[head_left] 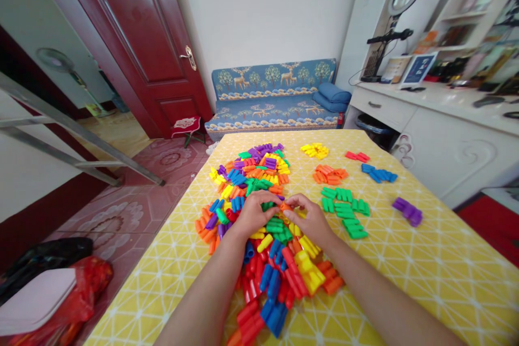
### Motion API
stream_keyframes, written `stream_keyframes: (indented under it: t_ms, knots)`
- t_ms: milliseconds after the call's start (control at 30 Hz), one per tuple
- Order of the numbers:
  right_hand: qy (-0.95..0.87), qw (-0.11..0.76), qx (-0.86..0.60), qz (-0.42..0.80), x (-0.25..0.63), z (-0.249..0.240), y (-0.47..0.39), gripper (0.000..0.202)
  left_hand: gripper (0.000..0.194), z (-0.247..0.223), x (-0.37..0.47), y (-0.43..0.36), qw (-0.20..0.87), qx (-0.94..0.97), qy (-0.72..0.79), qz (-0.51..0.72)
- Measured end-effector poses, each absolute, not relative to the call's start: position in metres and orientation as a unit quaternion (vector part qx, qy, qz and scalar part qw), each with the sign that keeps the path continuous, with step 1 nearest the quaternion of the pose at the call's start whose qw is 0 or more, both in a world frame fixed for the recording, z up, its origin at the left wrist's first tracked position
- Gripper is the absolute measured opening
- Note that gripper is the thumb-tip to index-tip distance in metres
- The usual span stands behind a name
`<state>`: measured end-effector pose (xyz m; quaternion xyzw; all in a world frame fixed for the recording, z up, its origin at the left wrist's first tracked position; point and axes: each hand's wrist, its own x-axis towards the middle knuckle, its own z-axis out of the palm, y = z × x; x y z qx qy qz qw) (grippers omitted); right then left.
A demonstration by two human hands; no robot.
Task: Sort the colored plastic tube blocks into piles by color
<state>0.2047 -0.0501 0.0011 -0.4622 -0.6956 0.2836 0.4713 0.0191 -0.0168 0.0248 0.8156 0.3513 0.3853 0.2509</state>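
Note:
A large mixed pile of red, blue, green, yellow, orange and purple plastic pieces (253,275) covers the middle of the table. Above it, my left hand (256,213) and my right hand (308,220) meet, their fingers closed around a small orange piece (285,206) between them. Sorted by colour to the right lie a yellow group (315,150), an orange group (330,174), a red group (357,156), a blue group (379,173), a green group (344,209) and a purple group (407,211).
The table (409,286) has a yellow patterned cloth. Beyond its far edge stands a blue sofa (267,105). A white cabinet (458,135) is at the right. Bags (87,292) and a metal ladder (93,146) are on the left.

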Motion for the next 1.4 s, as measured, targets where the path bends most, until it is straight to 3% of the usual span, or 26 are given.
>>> stream_keyframes:
  t_ms: [200, 433, 700, 1167, 1300, 1400]
  knots:
    - [-0.678, 0.484, -0.491, 0.254, 0.205, 0.005, -0.049, 0.019, 0.015, 0.028, 0.019, -0.019, 0.270, 0.804, 0.355, 0.393]
    - [-0.556, 0.547, -0.621, 0.079, 0.283, 0.023, -0.006, 0.034, 0.014, 0.027, 0.018, -0.018, 0.264, 0.801, 0.368, 0.391]
    - [-0.548, 0.372, -0.747, -0.061, 0.372, 0.002, 0.051, 0.029, 0.013, 0.027, 0.018, -0.018, 0.264, 0.799, 0.377, 0.386]
    - [-0.594, 0.283, -0.744, -0.112, 0.360, 0.001, 0.034, 0.025, 0.015, 0.020, 0.017, -0.015, 0.252, 0.792, 0.382, 0.404]
    - [-0.617, 0.339, -0.703, -0.100, 0.329, 0.010, 0.021, 0.021, 0.017, 0.020, 0.015, -0.014, 0.224, 0.768, 0.409, 0.440]
    - [-0.676, 0.392, -0.623, 0.033, 0.287, 0.012, 0.010, 0.018, 0.018, 0.018, 0.014, -0.011, 0.197, 0.733, 0.443, 0.478]
